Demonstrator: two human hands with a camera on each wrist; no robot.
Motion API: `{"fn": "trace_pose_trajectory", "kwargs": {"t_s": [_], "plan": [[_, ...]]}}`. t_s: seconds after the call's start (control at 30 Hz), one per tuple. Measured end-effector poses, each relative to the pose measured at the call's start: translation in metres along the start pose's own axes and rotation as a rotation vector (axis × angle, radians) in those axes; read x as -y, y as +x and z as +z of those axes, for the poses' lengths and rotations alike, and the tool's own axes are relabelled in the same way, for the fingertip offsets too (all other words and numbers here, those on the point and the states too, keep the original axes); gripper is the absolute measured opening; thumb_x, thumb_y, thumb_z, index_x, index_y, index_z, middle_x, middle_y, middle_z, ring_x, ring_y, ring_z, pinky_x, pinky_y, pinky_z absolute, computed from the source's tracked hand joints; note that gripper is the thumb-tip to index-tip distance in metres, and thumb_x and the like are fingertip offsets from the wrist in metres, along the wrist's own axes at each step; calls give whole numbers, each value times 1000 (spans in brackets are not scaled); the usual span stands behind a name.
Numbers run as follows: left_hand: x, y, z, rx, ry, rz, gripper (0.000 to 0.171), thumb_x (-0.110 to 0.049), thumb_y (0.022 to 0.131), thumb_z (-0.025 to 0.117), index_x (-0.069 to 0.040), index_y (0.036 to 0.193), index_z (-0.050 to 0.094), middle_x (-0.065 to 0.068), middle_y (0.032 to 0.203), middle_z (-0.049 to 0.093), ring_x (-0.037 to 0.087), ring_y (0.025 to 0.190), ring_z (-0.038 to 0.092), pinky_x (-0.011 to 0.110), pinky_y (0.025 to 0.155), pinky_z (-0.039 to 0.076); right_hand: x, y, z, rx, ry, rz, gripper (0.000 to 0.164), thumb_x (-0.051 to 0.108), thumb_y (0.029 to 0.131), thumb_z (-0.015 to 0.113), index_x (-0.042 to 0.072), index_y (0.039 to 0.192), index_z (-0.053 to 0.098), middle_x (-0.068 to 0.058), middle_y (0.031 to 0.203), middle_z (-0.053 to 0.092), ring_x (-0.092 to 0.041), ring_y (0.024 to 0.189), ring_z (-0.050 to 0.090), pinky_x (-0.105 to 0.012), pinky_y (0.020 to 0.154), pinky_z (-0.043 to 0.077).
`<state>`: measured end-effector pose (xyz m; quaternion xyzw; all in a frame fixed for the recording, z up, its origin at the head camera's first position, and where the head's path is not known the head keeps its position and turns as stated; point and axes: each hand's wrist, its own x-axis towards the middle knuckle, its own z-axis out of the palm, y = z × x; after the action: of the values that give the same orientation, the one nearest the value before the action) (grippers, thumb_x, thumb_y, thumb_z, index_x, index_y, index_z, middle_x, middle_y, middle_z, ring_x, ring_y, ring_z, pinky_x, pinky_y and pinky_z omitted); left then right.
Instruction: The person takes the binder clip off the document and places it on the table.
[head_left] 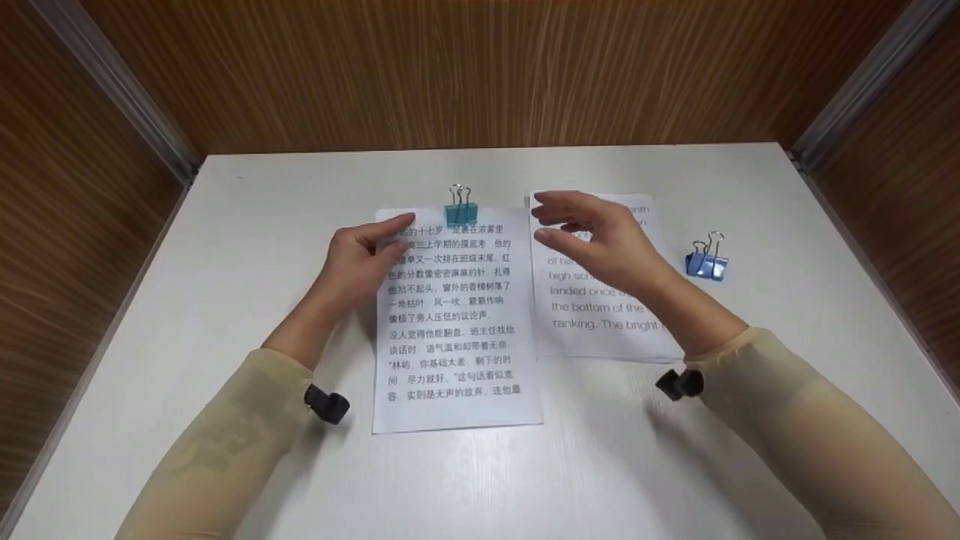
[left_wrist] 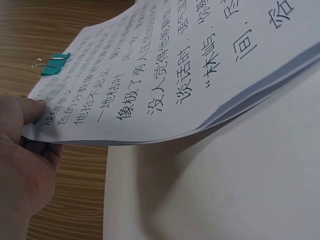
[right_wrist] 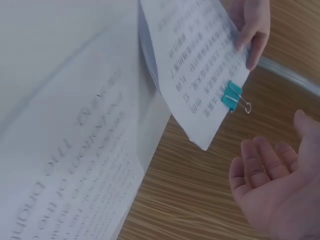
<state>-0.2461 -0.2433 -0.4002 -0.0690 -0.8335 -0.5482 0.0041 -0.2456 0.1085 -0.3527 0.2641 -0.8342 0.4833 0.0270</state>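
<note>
A stack of printed sheets with Chinese text (head_left: 454, 337) is raised off the table at its top end. My left hand (head_left: 360, 259) pinches its upper left edge, thumb on top and fingers underneath, as the left wrist view shows. A teal binder clip (head_left: 461, 213) bites the middle of the stack's top edge, its wire handles standing up. To the right of the stack, my right hand (head_left: 600, 236) hovers with relaxed fingers and holds nothing; in the right wrist view its palm (right_wrist: 280, 195) faces the clipped stack across a gap.
Sheets with English text (head_left: 600, 330) lie on the white table (head_left: 465, 487), partly hidden under my right hand and forearm. A blue binder clip (head_left: 707, 265) rests to their right. Brown wood-grain panels (head_left: 487, 75) wall the table at the back and sides.
</note>
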Motion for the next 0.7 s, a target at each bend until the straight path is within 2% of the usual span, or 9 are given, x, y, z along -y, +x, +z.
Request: {"fn": "trace_pose_trajectory", "kwargs": {"t_s": [0.2, 0.37, 0.47, 0.7], "plan": [[-5, -3, 2, 2, 4, 32, 42, -12, 104, 69, -28, 143, 68, -6, 149, 63, 14, 145, 50, 35, 124, 35, 2, 35, 2, 24, 91, 63, 50, 24, 100, 77, 14, 147, 63, -5, 136, 71, -21, 126, 66, -40, 110, 49], [-7, -5, 4, 13, -5, 64, 41, -12, 104, 69, -26, 143, 69, -6, 148, 63, 12, 143, 52, 34, 121, 38, 4, 57, 6, 61, 133, 88, 55, 25, 99, 78, 13, 150, 61, -6, 139, 69, -20, 129, 64, -39, 108, 51], [-7, -5, 4, 20, -14, 82, 41, -13, 104, 69, -25, 143, 69, -6, 148, 63, 11, 140, 55, 34, 117, 42, 4, 68, 8, 83, 149, 101, 55, 25, 99, 78, 12, 150, 61, -6, 140, 68, -19, 130, 63, -37, 108, 51], [-8, -6, 6, 21, -32, 82, 40, -13, 104, 70, -25, 142, 69, -7, 148, 63, 10, 141, 54, 33, 118, 41, 3, 84, 13, 139, 177, 140, 54, 24, 100, 77, 11, 150, 61, -4, 142, 67, -19, 134, 61, -35, 114, 47]]}}
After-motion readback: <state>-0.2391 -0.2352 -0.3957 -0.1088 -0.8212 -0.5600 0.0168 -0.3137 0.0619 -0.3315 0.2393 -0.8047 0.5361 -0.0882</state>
